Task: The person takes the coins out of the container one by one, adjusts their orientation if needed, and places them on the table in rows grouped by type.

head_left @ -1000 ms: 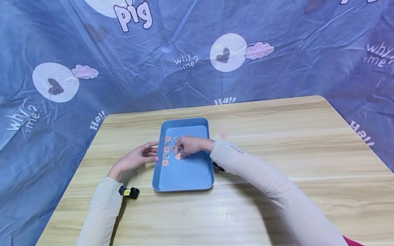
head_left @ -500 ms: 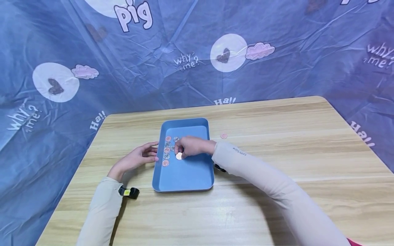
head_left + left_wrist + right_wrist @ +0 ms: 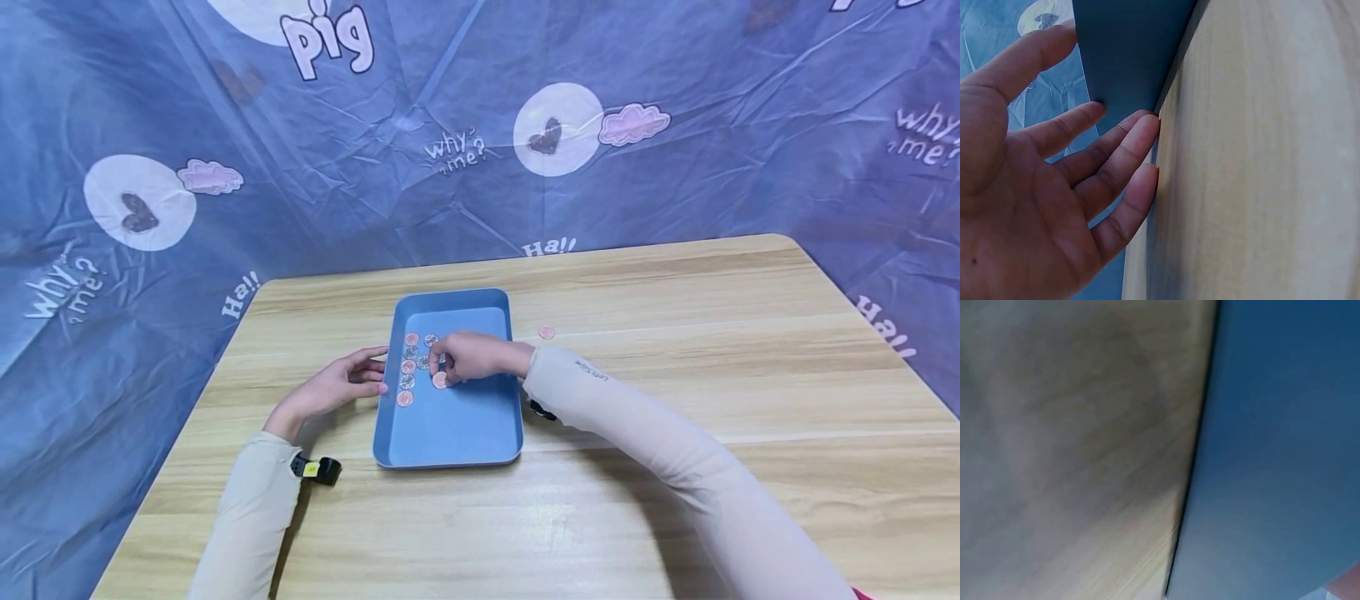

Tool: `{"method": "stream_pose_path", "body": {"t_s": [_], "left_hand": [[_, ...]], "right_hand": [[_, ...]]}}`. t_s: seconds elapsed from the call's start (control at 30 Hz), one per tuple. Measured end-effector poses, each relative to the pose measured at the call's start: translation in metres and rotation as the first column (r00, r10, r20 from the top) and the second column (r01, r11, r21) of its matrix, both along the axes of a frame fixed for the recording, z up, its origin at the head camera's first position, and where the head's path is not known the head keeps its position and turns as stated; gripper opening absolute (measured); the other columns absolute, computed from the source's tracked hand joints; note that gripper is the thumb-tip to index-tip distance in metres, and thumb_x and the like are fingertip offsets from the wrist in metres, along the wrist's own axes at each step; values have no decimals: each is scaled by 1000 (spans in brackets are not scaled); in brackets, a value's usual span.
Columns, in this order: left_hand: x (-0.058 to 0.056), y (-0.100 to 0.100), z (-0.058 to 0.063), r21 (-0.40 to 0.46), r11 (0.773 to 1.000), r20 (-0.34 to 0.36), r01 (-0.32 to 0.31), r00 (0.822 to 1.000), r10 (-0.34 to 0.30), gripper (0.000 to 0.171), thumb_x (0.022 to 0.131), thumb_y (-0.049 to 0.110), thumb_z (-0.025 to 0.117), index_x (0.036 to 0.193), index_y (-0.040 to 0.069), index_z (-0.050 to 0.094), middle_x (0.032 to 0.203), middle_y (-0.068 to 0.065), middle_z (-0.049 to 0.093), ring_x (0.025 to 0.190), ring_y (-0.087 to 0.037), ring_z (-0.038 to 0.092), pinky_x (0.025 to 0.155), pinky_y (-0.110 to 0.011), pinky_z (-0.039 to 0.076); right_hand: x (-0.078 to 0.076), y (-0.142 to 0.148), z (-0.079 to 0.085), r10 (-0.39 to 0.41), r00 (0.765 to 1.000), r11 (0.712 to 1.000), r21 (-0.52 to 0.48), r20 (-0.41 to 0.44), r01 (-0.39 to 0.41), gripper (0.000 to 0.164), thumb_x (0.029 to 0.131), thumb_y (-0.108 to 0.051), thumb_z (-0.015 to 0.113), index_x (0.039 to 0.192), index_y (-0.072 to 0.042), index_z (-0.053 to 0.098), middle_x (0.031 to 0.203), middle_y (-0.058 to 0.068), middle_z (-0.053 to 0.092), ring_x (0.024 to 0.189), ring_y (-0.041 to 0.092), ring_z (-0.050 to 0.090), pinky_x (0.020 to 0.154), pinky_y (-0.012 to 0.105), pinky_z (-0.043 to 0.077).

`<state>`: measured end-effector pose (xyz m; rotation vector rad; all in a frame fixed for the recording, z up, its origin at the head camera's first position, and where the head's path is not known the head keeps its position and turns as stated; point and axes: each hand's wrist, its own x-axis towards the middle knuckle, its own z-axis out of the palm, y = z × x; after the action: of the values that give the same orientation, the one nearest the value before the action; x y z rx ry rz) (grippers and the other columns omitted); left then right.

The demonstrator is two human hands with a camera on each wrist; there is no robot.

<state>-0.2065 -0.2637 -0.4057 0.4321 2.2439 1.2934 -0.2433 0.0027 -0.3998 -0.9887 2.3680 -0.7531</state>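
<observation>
though outside the tray (image 3: 465, 429), one coppery coin (image 3: 547, 332)

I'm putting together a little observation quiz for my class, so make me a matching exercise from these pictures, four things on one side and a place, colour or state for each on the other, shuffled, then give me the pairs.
Things
1. tray
2. left hand
3. lone coin
4. right hand

Descriptions
A. outside the left wall, touching it
B. reaching inside, at a reddish coin
C. blue, with several coins lying in it
D. on the wooden tabletop, to the right

Pairs: 1-C, 2-A, 3-D, 4-B
</observation>
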Motion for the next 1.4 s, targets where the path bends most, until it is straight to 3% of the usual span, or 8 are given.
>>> {"method": "stream_pose_path", "body": {"t_s": [0.23,0.4,0.57,0.8,1.0,1.17,1.4], "left_hand": [[0,-1,-3,-4,1000,-3,-7,1000,7,75,92,20,66,152,2,24,141,-28,45,126,-39,50,102,-35,49],[-1,0,-4,-8,1000,-15,-1,1000,1,76,92,21,66,152,2,23,141,-27,45,126,-39,50,105,-41,46],[-3,2,-2,-11,1000,-28,5,1000,-5,75,92,20,65,152,2,24,141,-27,45,126,-40,49,107,-45,44],[0,1,-3,-27,1000,-29,-3,1000,2,76,92,22,66,152,2,24,140,-26,46,126,-37,51,105,-39,46],[1,1,-3,-27,1000,-18,-11,1000,11,78,90,23,68,152,4,24,140,-26,47,126,-38,50,105,-37,47],[1,2,-2,-16,1000,-3,-22,1000,22,77,90,23,68,152,6,26,141,-24,47,127,-37,49,106,-40,46],[1,2,-2,-18,1000,-11,-15,1000,15,77,91,24,68,152,5,26,140,-25,47,126,-37,51,103,-36,49]], "right_hand": [[1,5,4,13,995,998,-56,97,-8,15,85,2,65,96,-8,64,72,1,63,59,8,56,53,19,46],[-1,15,11,-8,983,990,-138,186,34,18,85,6,61,100,-4,63,74,11,66,59,13,59,56,24,50],[-2,27,18,-60,946,965,-225,318,136,21,85,5,62,105,-1,62,84,22,69,63,19,62,64,34,56],[1,38,25,-128,899,938,-244,419,247,25,86,-6,67,110,-10,63,93,24,69,64,18,59,53,25,39],[0,48,35,-139,884,926,-259,446,276,26,87,-8,67,112,-11,62,85,18,67,65,20,57,52,26,37],[-4,58,41,-146,886,920,-269,439,285,26,88,-8,66,113,-10,61,76,6,66,63,15,56,54,28,39],[-8,74,50,-154,889,916,-276,432,292,29,89,-11,66,117,-9,58,68,-2,61,62,13,54,52,22,39]]}}
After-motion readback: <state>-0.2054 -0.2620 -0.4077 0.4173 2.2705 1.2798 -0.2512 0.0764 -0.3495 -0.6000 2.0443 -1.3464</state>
